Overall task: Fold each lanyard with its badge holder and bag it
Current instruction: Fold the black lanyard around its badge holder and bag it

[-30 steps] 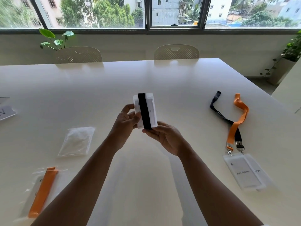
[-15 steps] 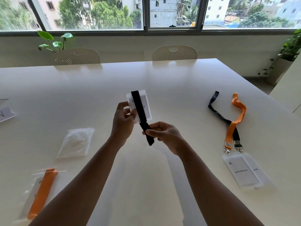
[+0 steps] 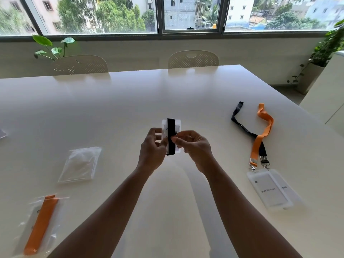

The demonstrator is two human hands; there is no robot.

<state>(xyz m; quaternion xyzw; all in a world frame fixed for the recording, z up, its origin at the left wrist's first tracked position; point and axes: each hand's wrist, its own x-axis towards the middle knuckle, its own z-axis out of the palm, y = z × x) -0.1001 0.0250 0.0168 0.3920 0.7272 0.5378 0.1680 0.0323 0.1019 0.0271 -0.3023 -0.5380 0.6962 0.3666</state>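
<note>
Above the middle of the white table (image 3: 167, 94) I hold a clear badge holder (image 3: 177, 125) upright, with a black lanyard (image 3: 170, 131) wrapped lengthwise around it. My left hand (image 3: 151, 148) grips the holder's left edge. My right hand (image 3: 193, 146) pinches the black strap against the holder's front. An empty clear bag (image 3: 81, 164) lies to the left. At the front left lies a bagged orange lanyard (image 3: 41, 224). On the right lie a loose black lanyard (image 3: 240, 123) and a loose orange lanyard (image 3: 264, 129), each clipped to a badge holder (image 3: 270, 190).
Two white perforated chairs (image 3: 192, 59) stand at the table's far edge under the windows. A potted plant (image 3: 323, 51) stands at the right, another plant (image 3: 52, 47) at the back left. A white cabinet (image 3: 327, 101) flanks the table's right side. A card corner (image 3: 2, 134) shows at the left edge.
Half a second ago the strap's loose end hung below the holder in my right fingers. Now it is drawn up and pressed flat against the holder's front.
</note>
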